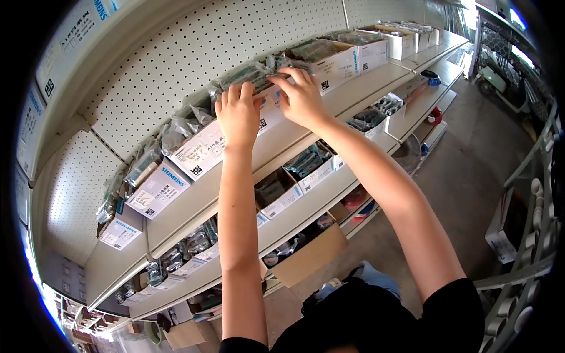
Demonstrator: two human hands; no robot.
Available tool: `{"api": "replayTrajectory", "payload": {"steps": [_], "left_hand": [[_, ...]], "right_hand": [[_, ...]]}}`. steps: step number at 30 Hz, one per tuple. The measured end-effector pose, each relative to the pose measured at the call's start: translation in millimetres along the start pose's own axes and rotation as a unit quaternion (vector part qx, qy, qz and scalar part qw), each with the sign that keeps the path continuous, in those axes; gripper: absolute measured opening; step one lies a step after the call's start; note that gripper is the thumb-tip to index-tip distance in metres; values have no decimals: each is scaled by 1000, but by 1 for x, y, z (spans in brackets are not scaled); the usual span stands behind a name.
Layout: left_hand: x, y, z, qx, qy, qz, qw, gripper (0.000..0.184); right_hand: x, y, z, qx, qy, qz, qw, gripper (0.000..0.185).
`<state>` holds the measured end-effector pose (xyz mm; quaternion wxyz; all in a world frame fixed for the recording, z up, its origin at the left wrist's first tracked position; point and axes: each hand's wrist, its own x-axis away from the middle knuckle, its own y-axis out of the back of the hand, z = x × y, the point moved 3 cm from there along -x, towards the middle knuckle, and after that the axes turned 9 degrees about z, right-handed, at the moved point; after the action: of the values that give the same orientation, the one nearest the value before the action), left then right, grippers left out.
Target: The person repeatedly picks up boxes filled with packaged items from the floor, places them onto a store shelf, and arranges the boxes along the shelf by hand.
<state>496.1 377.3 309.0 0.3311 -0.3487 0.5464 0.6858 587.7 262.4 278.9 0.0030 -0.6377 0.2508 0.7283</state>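
On the upper shelf, my left hand (238, 115) reaches over the front of a white cardboard box (203, 150). Its fingers curl down at clear plastic-bagged goods (253, 75), and their tips are hidden, so what they grip cannot be made out. Just to the right, my right hand (303, 103) is at the same row of bagged goods. Its fingers point left over the box edge, with a gap between forefinger and thumb. The forefinger seems to touch the plastic. The bags look grey-green, and their contents are unclear.
More labelled boxes line this shelf, including a SIEMENS box (159, 188) at left and an open box (338, 70) at right. A pegboard (176, 59) backs them. Lower shelves hold boxes of bagged parts (306, 162). A brown carton (312, 256) sticks out below. Metal racking (527, 165) stands right.
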Motion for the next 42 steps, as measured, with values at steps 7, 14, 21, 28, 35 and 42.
{"api": "replayTrajectory", "payload": {"steps": [7,14,21,28,35,42], "left_hand": [[-12,5,-18,-40,-57,-22,997,25],[-68,-28,-92,-14,-123,-57,991,12],[-106,-125,-158,-109,-37,-28,993,19],[-97,-131,-156,-123,-45,8,991,38],[-97,-133,-157,-113,-37,1,993,36],[-90,-126,-149,-106,-28,2,994,36]], "right_hand": [[-5,24,-55,-9,69,18,997,65],[-8,57,-166,51,80,42,995,48],[4,53,-235,47,57,30,997,40],[8,45,-235,-16,32,22,999,38],[9,40,-238,-23,36,29,999,31],[11,38,-233,-26,69,21,997,32]]}}
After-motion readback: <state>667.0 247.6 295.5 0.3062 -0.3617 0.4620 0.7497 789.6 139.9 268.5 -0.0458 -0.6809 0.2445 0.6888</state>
